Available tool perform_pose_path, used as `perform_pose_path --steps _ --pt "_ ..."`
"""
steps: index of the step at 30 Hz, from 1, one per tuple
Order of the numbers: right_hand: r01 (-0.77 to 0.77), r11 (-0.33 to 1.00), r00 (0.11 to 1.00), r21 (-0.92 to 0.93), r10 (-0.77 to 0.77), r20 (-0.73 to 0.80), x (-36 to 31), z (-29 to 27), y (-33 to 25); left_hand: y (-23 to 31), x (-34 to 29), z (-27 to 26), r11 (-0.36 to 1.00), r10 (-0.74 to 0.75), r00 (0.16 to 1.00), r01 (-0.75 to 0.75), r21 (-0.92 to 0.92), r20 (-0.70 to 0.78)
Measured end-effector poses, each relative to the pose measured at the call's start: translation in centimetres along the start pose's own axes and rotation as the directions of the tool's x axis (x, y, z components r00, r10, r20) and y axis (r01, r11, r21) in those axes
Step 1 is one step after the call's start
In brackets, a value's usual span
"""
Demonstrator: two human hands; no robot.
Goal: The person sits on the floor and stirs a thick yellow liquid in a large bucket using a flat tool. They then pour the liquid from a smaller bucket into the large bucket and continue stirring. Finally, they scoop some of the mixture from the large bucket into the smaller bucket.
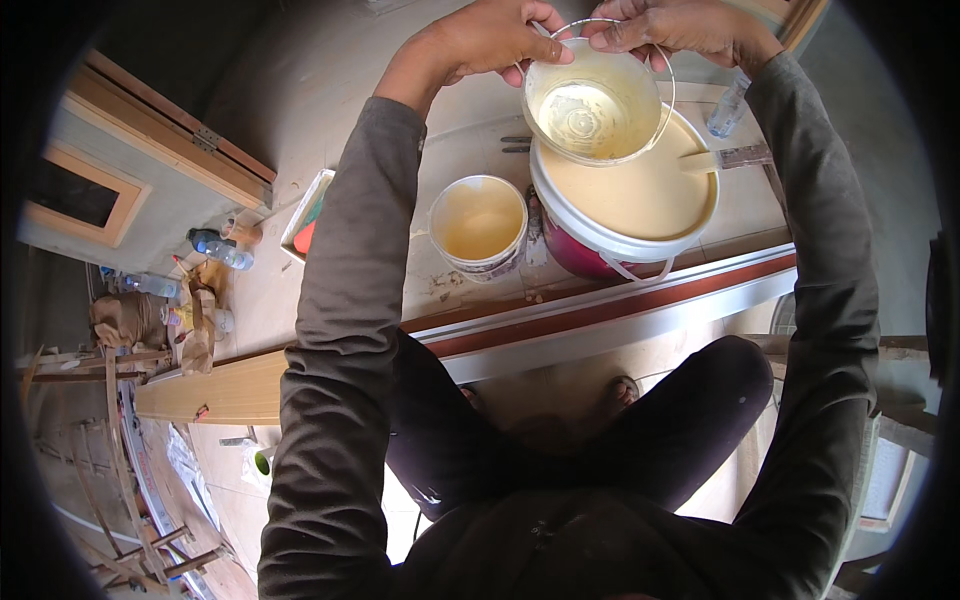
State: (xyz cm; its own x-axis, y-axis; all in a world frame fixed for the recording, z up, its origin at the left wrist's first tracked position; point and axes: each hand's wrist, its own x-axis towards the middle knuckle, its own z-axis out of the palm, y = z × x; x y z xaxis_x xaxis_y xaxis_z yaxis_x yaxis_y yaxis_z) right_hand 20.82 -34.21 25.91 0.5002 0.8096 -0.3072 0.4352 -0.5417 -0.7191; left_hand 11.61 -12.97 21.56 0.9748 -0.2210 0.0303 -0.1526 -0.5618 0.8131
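Observation:
A small white bucket (628, 105) with a thin wire handle is tilted toward me, its inside coated with pale cream residue. My left hand (495, 40) grips its left rim, thumb over the edge. At the far right of that rim my right hand (685, 28) is closed around the handle and edge. Below it stands a large white-and-magenta bucket (570, 240) nearly full of cream paint (615, 200). A brush (735, 157) lies across its right rim, bristle end over the paint. A second small bucket (437, 243), with cream paint inside, stands to the left.
A long metal-and-brown profile (620, 310) runs between the buckets and my legs, meeting a wooden beam (215, 390). Plastic bottles (225, 252) and a brown paper bag (198, 345) sit at left. Another clear bottle (728, 108) stands behind the large bucket.

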Motion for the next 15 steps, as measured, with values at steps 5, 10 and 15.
perform_pose_path --steps 5,10,15 --pt "-0.091 0.994 0.995 -0.067 0.094 0.038 -1.1 -0.5 1.7 1.0 1.2 0.2 0.995 0.058 0.998 -0.059 0.083 0.011" --pt "0.032 0.993 0.997 0.11 -0.024 -0.073 -3.4 0.6 1.9 1.2 1.5 0.1 0.987 0.14 0.99 -0.141 0.078 0.025" --pt "0.162 0.963 0.977 0.214 -0.126 -0.173 -3.8 1.2 3.6 1.1 1.7 0.1 0.95 0.29 0.957 -0.292 0.112 0.031"
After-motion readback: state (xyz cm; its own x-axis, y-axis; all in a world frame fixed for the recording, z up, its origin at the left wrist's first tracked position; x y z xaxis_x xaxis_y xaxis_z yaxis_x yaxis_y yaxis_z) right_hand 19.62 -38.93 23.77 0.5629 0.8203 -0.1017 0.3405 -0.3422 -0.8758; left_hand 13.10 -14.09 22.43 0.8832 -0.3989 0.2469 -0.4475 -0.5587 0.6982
